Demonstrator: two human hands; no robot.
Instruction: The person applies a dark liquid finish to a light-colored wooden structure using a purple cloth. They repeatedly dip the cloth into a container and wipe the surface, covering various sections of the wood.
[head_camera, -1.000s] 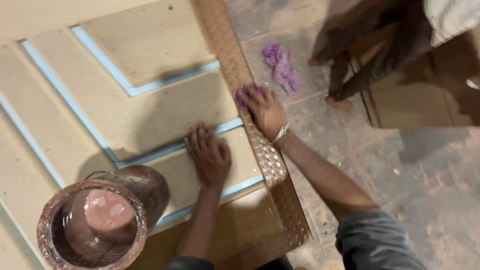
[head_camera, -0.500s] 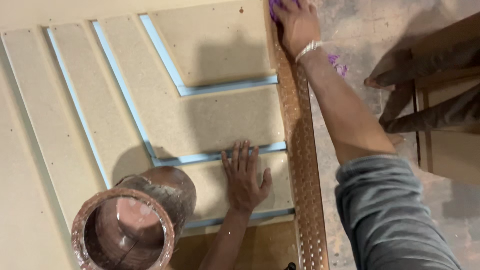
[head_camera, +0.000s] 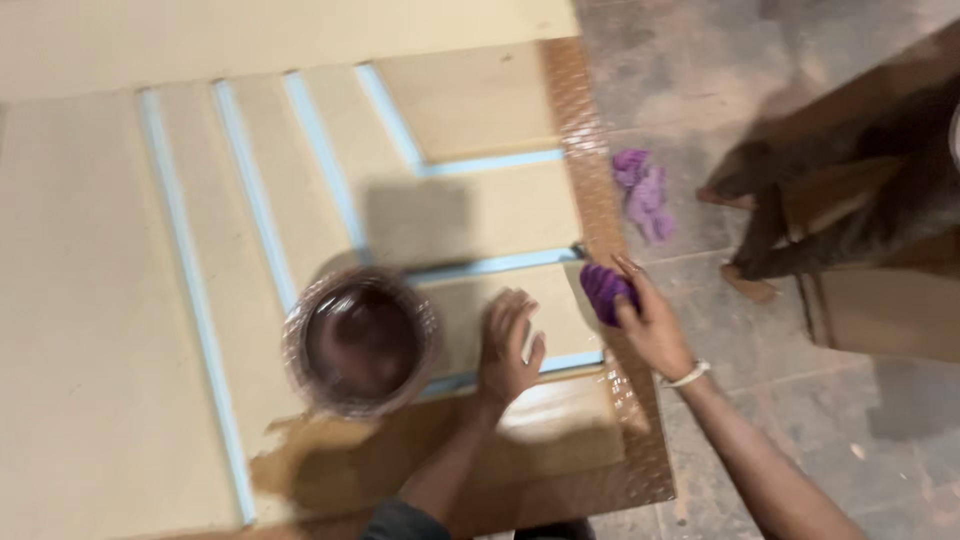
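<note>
Evidently the staining of the panel is under way, judging by the dark wet patch already lying near the person's wrists. The right hand (head_camera: 650, 325) has its fingers curled tight around a purple cloth wad (head_camera: 606, 292), which bulges out past the fingertips and sits on the patterned brown edge strip (head_camera: 590, 150) of the pale wooden panel (head_camera: 110, 300). The left hand (head_camera: 507, 345) lies flat, fingers spread wide and holding nothing, palm pressed onto the panel between two pale blue tape lines (head_camera: 250, 200). Just beside its thumb side stands a round tin of dark stain (head_camera: 362, 342), open at the top. Beyond the right hand's fingertips, out on the grey stone floor (head_camera: 720, 90), lies a second purple rag (head_camera: 645, 195), apart from the panel edge. Another person's dark feet (head_camera: 760, 225) stand farther off on that side. The picture is blurred, so whether the wad is wet cannot be told. As I judge it, the next move calls for a steady stroke along the strip with the flat hand bracing the panel and the cloth kept clear of the tape.
</note>
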